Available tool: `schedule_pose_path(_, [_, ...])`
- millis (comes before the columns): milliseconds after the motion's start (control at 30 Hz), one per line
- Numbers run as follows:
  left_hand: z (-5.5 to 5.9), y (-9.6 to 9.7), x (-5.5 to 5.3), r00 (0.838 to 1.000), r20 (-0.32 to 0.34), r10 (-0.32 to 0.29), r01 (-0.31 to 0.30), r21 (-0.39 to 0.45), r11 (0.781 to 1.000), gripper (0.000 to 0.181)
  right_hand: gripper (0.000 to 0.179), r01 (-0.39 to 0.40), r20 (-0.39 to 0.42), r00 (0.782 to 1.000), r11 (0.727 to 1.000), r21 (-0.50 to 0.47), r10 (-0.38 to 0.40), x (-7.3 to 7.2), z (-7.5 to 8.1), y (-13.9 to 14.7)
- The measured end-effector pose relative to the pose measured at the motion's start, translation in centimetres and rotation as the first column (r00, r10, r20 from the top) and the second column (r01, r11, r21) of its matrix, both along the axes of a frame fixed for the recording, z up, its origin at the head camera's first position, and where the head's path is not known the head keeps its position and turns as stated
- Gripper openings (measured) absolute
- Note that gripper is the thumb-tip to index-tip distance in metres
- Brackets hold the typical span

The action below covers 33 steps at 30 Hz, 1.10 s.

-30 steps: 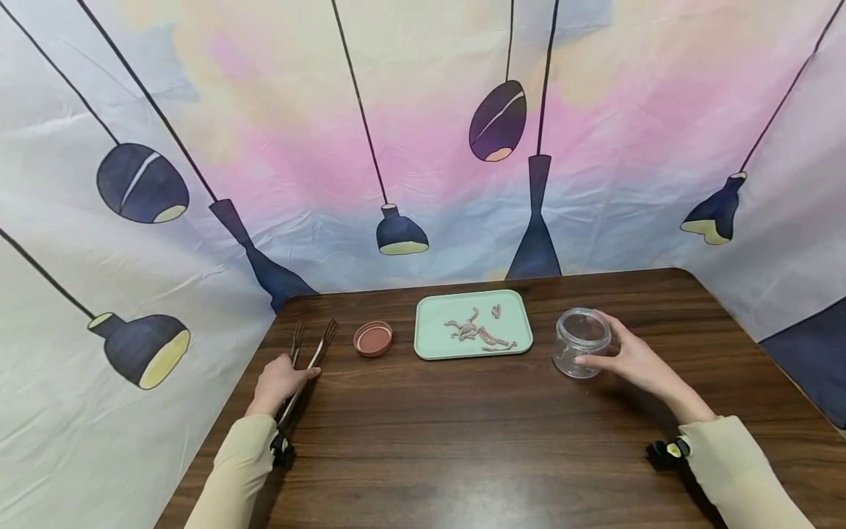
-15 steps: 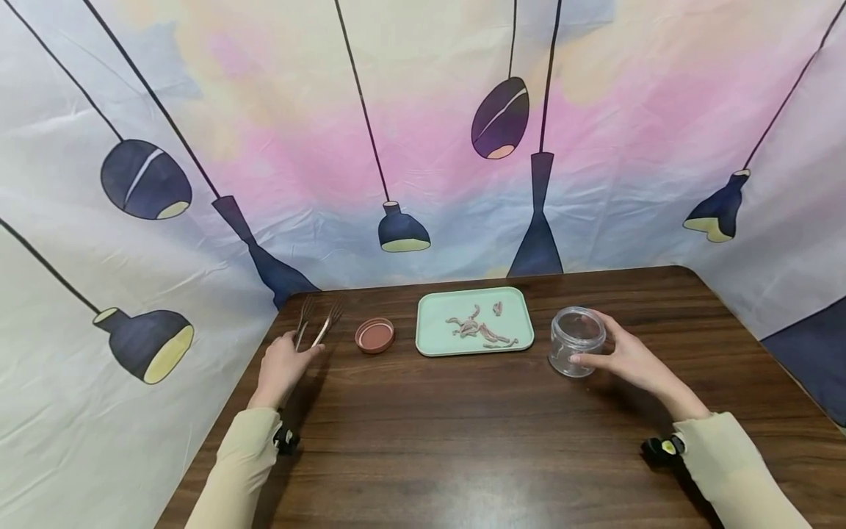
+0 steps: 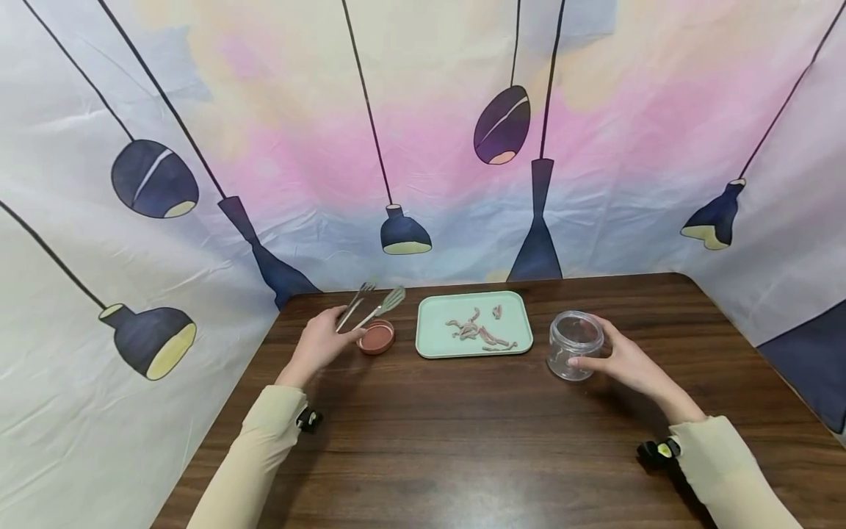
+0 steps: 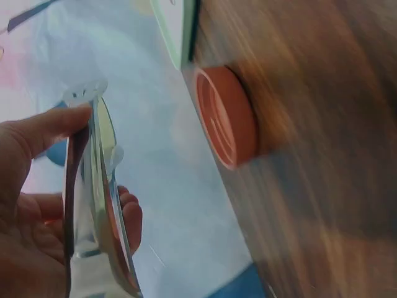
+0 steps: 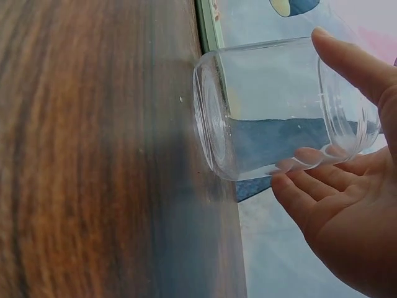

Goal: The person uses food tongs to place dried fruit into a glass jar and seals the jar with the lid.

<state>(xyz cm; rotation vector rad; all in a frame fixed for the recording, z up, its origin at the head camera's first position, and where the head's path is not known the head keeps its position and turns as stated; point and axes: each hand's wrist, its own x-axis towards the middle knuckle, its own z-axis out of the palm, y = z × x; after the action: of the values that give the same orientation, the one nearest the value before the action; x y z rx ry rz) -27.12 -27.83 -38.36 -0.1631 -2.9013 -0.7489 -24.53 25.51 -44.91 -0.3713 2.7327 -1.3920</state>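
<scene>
In the head view my left hand (image 3: pixel 320 344) holds metal tongs (image 3: pixel 391 301) above the table's left side, their tips pointing away and to the right. The left wrist view shows the thumb on one arm of the tongs (image 4: pixel 90 264) and the fingers on the other. Below and beside the tongs lies a reddish-brown round lid (image 3: pixel 377 338), its hollow side up. My right hand (image 3: pixel 624 358) grips a clear, lidless jar (image 3: pixel 570 361), thumb on one side and fingers on the other. Between the hands, thin pinkish-brown strips (image 3: pixel 471 328) lie on a pale green tray (image 3: pixel 432 343).
The dark wood table (image 3: pixel 449 433) ends at the back against a hanging cloth (image 3: pixel 297 147) printed with lamps. The tray sits near that back edge, right of the lid and left of the jar.
My left hand has lifted the tongs from the table's left side and carried them right, near the lid. My right hand and the jar have shifted slightly left.
</scene>
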Motion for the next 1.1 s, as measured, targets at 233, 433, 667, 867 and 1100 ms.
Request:
schedule_pose_path(233, [0.6, 2.8, -1.1, 0.992, 0.005, -0.127, 0.127, -0.016, 0.992, 0.070, 0.104, 0.001, 0.002, 1.000, 1.000, -0.008, -0.001, -0.1, -0.3, 0.0])
schedule_pose_path(433, [0.6, 4.7, -2.0, 0.983, 0.052, -0.176, 0.178, -0.058, 0.982, 0.068, 0.105, -0.010, 0.012, 1.000, 1.000, -0.016, 0.010, -0.2, -0.7, -0.2])
schedule_pose_path(667, [-0.5, 6.1, -3.2, 0.969, 0.104, -0.222, 0.231, -0.086, 0.969, 0.065, 0.104, -0.016, 0.006, 1.000, 1.000, -0.026, 0.016, -0.1, -0.3, -0.5])
schedule_pose_path(867, [-1.1, 7.3, -3.5, 0.961, 0.138, -0.240, 0.261, -0.163, 0.951, 0.063, 0.104, -0.011, 0.013, 1.000, 1.000, -0.026, 0.012, 0.1, -0.1, -0.7])
schedule_pose_path(1100, [-2.1, 8.1, -3.8, 0.958, 0.153, -0.245, 0.272, -0.193, 0.943, 0.057, 0.104, -0.012, 0.008, 1.000, 0.999, -0.034, 0.013, 0.0, -0.3, -0.6])
